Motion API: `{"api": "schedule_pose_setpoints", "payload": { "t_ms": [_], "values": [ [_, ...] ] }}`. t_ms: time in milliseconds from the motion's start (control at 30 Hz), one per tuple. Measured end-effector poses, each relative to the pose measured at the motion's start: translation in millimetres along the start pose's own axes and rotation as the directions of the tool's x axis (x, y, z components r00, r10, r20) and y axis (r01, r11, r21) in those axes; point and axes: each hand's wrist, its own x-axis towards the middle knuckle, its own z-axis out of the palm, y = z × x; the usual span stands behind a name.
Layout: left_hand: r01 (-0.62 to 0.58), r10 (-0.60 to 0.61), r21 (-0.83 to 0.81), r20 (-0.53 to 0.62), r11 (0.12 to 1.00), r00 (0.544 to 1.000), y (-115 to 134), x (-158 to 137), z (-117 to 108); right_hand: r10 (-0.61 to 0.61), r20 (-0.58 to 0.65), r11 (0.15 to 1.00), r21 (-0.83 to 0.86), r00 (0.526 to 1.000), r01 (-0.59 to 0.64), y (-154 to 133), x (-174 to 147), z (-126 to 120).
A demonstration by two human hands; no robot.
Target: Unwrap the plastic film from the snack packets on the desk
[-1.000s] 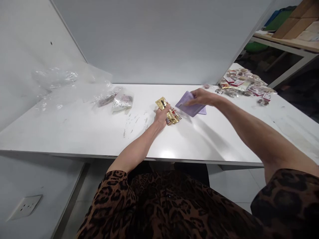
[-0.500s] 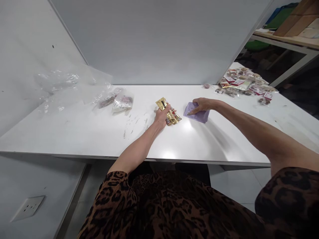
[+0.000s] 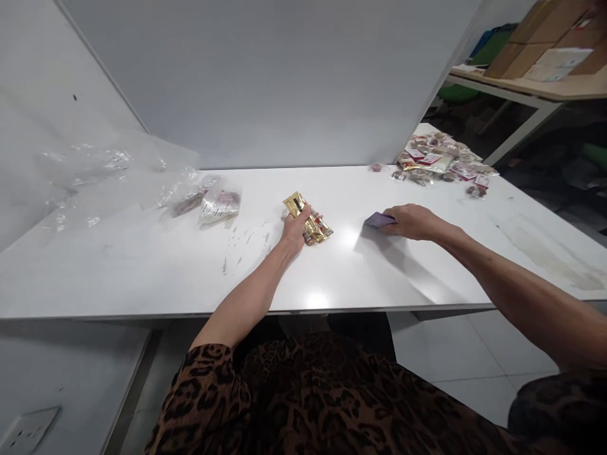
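Observation:
Near the middle of the white table [image 3: 265, 287], my left hand [image 3: 296, 229] grips several gold foil packets [image 3: 317, 230] with red and dark print, the thumb lying across them. My right hand [image 3: 410, 221] is closed around one end of a flat purple packet [image 3: 378, 220], perhaps more than one. It is turned nearly edge-on and held a little above the tabletop, casting a shadow below it. A gap of bare table lies between the gold packets and the purple packet.
Crumpled clear plastic [image 3: 109, 170] leans along the left wall. Beside it rests a clear bag with printing [image 3: 220, 205]. A heap of small wrapped packets [image 3: 441, 158] covers the back right, and one small packet [image 3: 377, 168] lies apart. A grey panel [image 3: 265, 82] rises behind.
My right hand has tilted the purple packet from face-up to nearly edge-on and drawn it slightly away from the gold packets. My left hand keeps its grip. The whole view has shifted.

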Motion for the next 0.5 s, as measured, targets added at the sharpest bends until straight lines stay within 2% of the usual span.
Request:
{"api": "schedule_pose_setpoints", "payload": {
  "t_ms": [100,167,200,267,300,333,367,433,500],
  "values": [
    [0.015,-0.015,0.026,0.000,1.000,1.000,1.2,-2.5,-0.6,0.171,-0.083,0.962,0.228,0.982,-0.148,30.9,-11.7,-12.6],
    [0.016,-0.016,0.042,0.006,0.999,1.000,1.1,-3.8,-1.7,0.284,-0.158,0.871,0.455,0.946,-0.186,54.4,-23.7,-17.2],
    [0.014,-0.015,0.049,0.014,0.999,1.000,0.7,-4.2,-2.4,0.366,-0.197,0.764,0.621,0.910,-0.173,67.0,-29.3,-17.2],
    [0.010,-0.012,0.060,0.032,0.998,0.999,-0.2,-4.8,-3.6,0.545,-0.227,0.464,0.884,0.807,-0.064,93.5,-36.4,-13.8],
    [0.012,-0.015,0.067,0.036,0.998,0.999,-0.6,-5.2,-4.0,0.624,-0.211,0.318,0.948,0.752,0.002,107.0,-36.7,-11.7],
    [0.018,-0.020,0.075,0.037,0.997,0.999,-0.9,-5.5,-4.1,0.685,-0.183,0.209,0.977,0.705,0.051,120.2,-33.9,-10.4],
    [0.024,-0.027,0.082,0.032,0.996,0.999,-1.0,-6.0,-4.0,0.731,-0.162,0.160,0.985,0.663,0.064,132.8,-27.7,-10.9],
    [0.037,-0.039,0.102,0.018,0.994,0.999,-0.6,-7.0,-3.3,0.804,-0.132,0.126,0.991,0.580,0.051,154.3,-3.9,-20.4],
    [0.042,-0.043,0.124,0.010,0.991,0.999,0.3,-8.1,-2.5,0.802,-0.183,0.193,0.980,0.569,0.043,168.7,34.2,-42.3]
  ]
}}
